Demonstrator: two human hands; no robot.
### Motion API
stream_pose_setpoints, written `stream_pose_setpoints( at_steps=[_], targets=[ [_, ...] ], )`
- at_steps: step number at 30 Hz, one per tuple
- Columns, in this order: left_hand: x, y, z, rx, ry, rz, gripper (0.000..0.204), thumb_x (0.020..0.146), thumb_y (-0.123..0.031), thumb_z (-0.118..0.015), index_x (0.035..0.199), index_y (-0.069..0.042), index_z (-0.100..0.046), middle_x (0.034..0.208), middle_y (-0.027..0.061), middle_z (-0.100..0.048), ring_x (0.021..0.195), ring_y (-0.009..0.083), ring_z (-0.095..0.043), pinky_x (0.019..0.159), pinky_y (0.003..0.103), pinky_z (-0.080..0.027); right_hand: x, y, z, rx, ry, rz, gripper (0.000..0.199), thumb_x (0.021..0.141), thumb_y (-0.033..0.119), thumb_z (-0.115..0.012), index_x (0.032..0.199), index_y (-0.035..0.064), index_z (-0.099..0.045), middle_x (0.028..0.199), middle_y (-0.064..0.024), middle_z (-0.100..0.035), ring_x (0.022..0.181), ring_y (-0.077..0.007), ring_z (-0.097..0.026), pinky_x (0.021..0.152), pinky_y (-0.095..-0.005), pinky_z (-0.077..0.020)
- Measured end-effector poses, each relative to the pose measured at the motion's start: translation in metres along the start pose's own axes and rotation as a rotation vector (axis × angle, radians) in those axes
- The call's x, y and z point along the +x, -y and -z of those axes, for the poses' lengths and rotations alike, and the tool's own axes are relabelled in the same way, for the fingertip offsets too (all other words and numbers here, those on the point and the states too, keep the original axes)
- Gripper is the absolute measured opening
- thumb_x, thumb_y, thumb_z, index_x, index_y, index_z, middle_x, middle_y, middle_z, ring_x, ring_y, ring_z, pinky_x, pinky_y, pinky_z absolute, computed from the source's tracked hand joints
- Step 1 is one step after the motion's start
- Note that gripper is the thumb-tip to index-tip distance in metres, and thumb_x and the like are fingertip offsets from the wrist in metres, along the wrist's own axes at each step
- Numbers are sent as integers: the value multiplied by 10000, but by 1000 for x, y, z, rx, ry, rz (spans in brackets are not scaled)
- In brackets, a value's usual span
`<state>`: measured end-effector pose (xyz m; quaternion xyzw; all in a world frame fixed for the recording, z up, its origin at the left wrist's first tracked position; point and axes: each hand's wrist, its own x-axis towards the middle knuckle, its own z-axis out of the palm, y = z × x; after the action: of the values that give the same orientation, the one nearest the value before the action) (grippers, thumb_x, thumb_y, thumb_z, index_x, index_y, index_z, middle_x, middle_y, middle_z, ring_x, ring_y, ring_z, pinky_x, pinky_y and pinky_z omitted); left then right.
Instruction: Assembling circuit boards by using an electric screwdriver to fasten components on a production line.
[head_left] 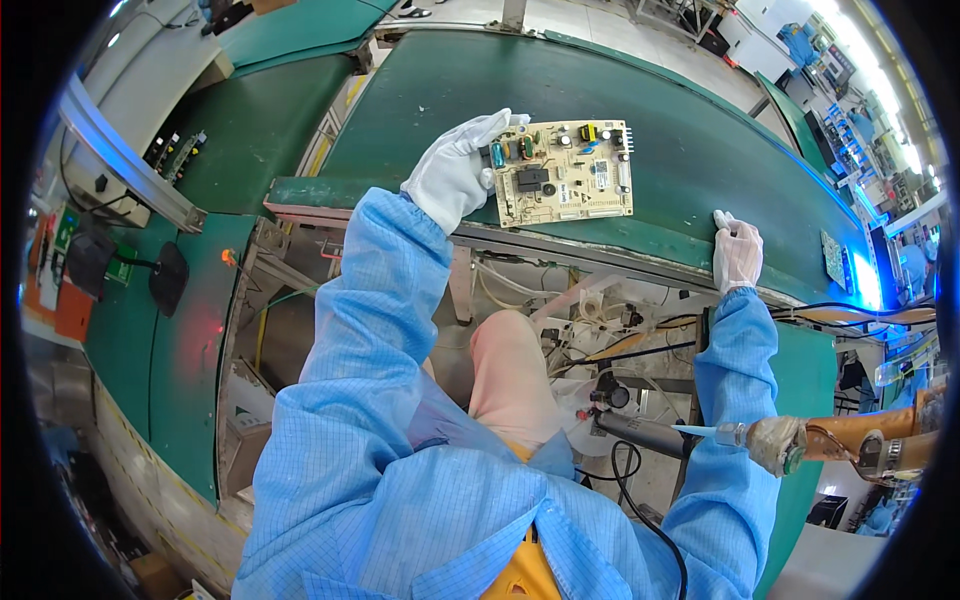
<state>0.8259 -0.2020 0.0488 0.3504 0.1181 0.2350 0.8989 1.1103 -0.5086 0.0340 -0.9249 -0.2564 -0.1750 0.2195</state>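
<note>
A beige circuit board (565, 172) with several small components lies flat on the green conveyor belt (640, 110). My left hand (455, 170), in a white glove, grips the board's left edge. My right hand (737, 252), also gloved, rests on the belt's near edge to the right, fingers together and holding nothing that I can see. Both arms wear light blue sleeves.
Another green circuit board (835, 258) lies further right on the belt. A dispensing tool with a blue tip (770, 440) sits in a holder at the lower right. Cables and tubes (600, 330) hang below the belt frame. A green side table (170, 330) stands at left.
</note>
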Motion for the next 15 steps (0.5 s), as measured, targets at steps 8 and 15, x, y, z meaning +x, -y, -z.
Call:
stream_pose_setpoints(
  at_steps=[8,15],
  targets=[
    [-2,3,-1,21,-16,-66,286,933,-210,-628,1149,-24,-646,1145,84,-667,742,96,-632,427,182,-416,-2,-1,-1,22,-21,27,196,824,181,-573,908,34,-672,1070,-160,-656,1052,-320,-586,944,-396,-449],
    [-3,0,-5,-17,-19,-15,288,934,-223,-630,1146,-29,-651,1164,77,-660,751,95,-633,423,179,-412,-1,-1,0,3,-13,20,205,832,193,-564,906,33,-670,1062,-161,-656,1053,-319,-584,943,-394,-447]
  ],
)
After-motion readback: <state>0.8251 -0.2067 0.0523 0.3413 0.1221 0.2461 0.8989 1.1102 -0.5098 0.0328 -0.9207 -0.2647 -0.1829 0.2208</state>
